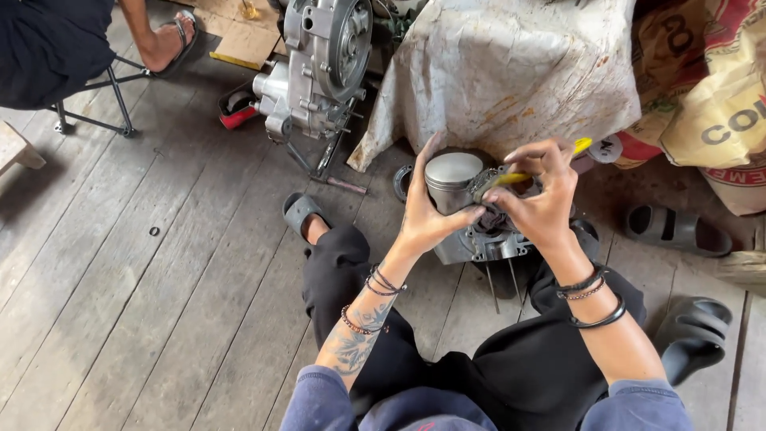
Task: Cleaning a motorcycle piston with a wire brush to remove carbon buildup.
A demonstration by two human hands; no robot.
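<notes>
My left hand [424, 209] rests against a round silver piston [451, 177] that stands up from a grey engine case [479, 243] between my knees, thumb touching its side, fingers spread. My right hand [541, 195] grips a yellow-handled tool [519, 175] whose tip points at the dark ring-shaped part [482, 185] beside the piston. Both wrists carry dark bracelets. My legs are in black trousers.
A larger silver engine block [319, 64] stands at the back, with a white crumpled sack [511, 72] and printed bags [710, 88] to its right. Grey sandals [674, 230] lie on the plank floor. Another person's foot [163, 40] and stool [96, 96] are at upper left.
</notes>
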